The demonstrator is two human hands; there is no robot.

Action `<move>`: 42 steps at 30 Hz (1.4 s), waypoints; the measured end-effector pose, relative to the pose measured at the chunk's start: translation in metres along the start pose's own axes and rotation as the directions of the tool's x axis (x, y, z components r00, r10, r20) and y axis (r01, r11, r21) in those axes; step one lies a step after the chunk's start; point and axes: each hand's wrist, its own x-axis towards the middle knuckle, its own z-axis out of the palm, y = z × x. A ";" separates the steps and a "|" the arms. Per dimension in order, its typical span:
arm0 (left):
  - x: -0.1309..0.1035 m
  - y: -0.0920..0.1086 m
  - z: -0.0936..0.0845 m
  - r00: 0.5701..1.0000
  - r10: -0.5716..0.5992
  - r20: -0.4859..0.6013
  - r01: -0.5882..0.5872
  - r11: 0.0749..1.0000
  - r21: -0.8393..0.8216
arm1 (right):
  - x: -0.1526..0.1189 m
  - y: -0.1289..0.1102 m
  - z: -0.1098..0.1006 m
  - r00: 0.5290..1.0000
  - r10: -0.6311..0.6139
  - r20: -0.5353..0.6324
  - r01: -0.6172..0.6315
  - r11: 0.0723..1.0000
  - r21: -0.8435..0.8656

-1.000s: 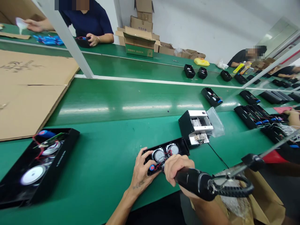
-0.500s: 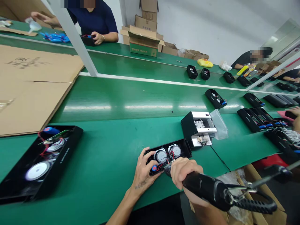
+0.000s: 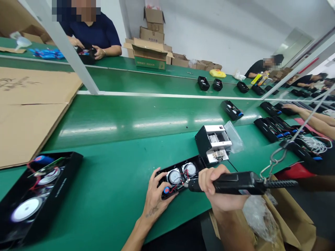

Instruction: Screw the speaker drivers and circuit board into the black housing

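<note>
A black speaker housing (image 3: 201,161) lies open side up on the green bench, with two round speakers (image 3: 174,176) and red wires inside. My left hand (image 3: 155,195) grips its left end, thumb and fingers around a blue cylindrical part (image 3: 166,190). In my right hand (image 3: 218,191) is a black electric screwdriver (image 3: 238,182), held almost level. Its tip points into the housing near the wires beside the speakers; whether it touches a screw cannot be made out. A metal hook and cord hold the screwdriver's rear end.
Just behind the housing stands a black and white machine (image 3: 213,143) with a plastic bag (image 3: 234,137). Another open housing (image 3: 59,184) lies at left, near a cardboard sheet (image 3: 34,115). Several housings and a co-worker's arms (image 3: 311,116) are at right. A carton (image 3: 290,212) stands below the bench edge.
The screwdriver has swung from a slant to nearly level, its rear end rising with my right hand. My left hand keeps its hold. At right, a co-worker's arms now reach across the housings.
</note>
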 end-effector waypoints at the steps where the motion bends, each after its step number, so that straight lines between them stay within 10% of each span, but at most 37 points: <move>1: 0.000 -0.001 0.000 1.000 0.003 -0.002 -0.003 1.000 -0.001 | 0.000 0.003 0.002 1.000 0.018 0.005 -0.018 1.000 0.019; 42: 0.003 -0.004 -0.002 0.999 0.033 -0.009 -0.033 0.999 -0.005 | 0.006 0.027 0.018 0.990 0.124 0.063 -0.132 0.981 0.140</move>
